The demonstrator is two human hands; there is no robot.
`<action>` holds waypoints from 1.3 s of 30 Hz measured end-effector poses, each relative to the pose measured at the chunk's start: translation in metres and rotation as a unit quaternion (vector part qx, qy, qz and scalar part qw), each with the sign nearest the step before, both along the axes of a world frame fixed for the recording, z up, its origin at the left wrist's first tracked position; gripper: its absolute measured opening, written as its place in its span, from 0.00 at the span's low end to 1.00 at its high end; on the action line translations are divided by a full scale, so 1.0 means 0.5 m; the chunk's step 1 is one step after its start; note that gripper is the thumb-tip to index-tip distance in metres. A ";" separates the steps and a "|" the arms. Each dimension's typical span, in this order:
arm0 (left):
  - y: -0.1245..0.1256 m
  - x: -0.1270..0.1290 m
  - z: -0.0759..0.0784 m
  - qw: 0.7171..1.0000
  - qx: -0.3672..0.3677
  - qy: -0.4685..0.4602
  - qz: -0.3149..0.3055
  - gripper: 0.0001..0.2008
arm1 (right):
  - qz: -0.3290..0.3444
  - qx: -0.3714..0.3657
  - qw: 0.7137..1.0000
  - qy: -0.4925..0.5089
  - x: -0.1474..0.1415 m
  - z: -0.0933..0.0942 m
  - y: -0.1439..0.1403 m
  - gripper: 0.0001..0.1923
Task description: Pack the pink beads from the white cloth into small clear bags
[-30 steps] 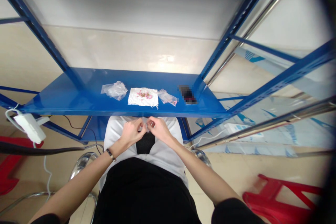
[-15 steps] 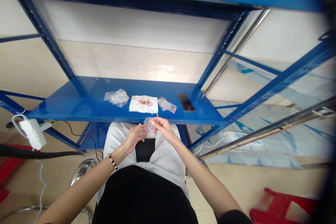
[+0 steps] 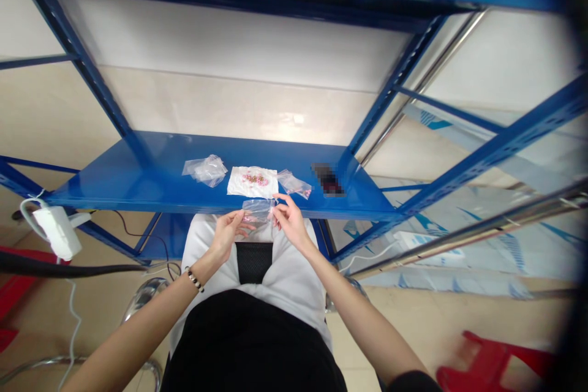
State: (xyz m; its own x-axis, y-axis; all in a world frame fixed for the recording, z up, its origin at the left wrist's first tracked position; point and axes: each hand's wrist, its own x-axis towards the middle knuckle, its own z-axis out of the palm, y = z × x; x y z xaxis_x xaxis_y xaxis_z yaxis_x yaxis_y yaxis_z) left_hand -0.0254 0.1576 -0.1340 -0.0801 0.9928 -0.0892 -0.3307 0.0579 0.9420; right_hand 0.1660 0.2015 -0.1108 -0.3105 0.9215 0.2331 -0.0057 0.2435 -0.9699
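Small clear bag [image 3: 258, 209] rose to shelf [image 3: 138, 180] edge; left hand [image 3: 228, 233] & right hand [image 3: 288, 222] pinched its ends. 1 bag held, 2 bag piles, 1 cloth on shelf.

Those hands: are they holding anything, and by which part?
A small clear plastic bag, stretched between them: the left hand pinches its left edge, the right hand its right edge.

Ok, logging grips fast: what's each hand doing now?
Left hand: pinching the small clear bag.
Right hand: pinching the same bag's other end.
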 end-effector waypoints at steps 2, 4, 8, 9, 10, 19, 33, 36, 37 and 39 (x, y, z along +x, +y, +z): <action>0.000 -0.001 0.005 1.000 0.004 0.000 0.002 0.22 | -0.001 0.004 1.000 0.003 -0.001 0.000 -0.002 0.21; -0.002 -0.002 0.010 1.000 0.006 -0.002 0.000 0.22 | -0.003 0.003 1.000 0.012 -0.003 0.001 -0.004 0.23; -0.004 -0.004 0.018 1.000 0.014 -0.006 -0.001 0.22 | -0.005 -0.004 1.000 0.028 -0.004 0.002 -0.009 0.24; -0.005 -0.004 0.019 1.000 0.015 -0.006 -0.002 0.22 | -0.009 -0.003 0.999 0.034 -0.004 0.003 -0.009 0.23; -0.005 -0.005 0.020 1.000 0.016 -0.005 -0.002 0.22 | -0.016 0.002 0.999 0.038 -0.004 0.003 -0.010 0.21; 0.000 -0.008 0.033 0.999 0.037 0.028 0.017 0.19 | -0.002 0.015 0.999 -0.029 0.002 0.001 -0.006 0.15; 0.010 -0.014 0.030 0.996 0.049 0.070 -0.022 0.19 | 0.045 0.021 0.996 -0.070 -0.002 0.005 -0.016 0.20; 0.010 -0.014 0.029 0.996 0.058 0.070 -0.008 0.17 | 0.034 0.043 0.996 -0.074 -0.003 0.010 -0.016 0.20; 0.010 -0.014 0.029 0.996 0.057 0.070 -0.002 0.17 | 0.031 0.047 0.995 -0.077 -0.004 0.011 -0.016 0.21; 0.010 -0.014 0.030 0.996 0.055 0.071 0.004 0.17 | 0.030 0.052 0.994 -0.086 -0.003 0.011 -0.014 0.22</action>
State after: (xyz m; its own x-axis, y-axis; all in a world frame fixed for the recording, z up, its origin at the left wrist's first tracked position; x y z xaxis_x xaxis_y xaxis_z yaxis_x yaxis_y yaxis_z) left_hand -0.0326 0.1624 -0.1191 -0.0929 0.9951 0.0325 -0.1930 -0.0500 0.9799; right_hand 0.1643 0.1944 -0.1052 -0.4087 0.8735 0.2644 0.1410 0.3467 -0.9273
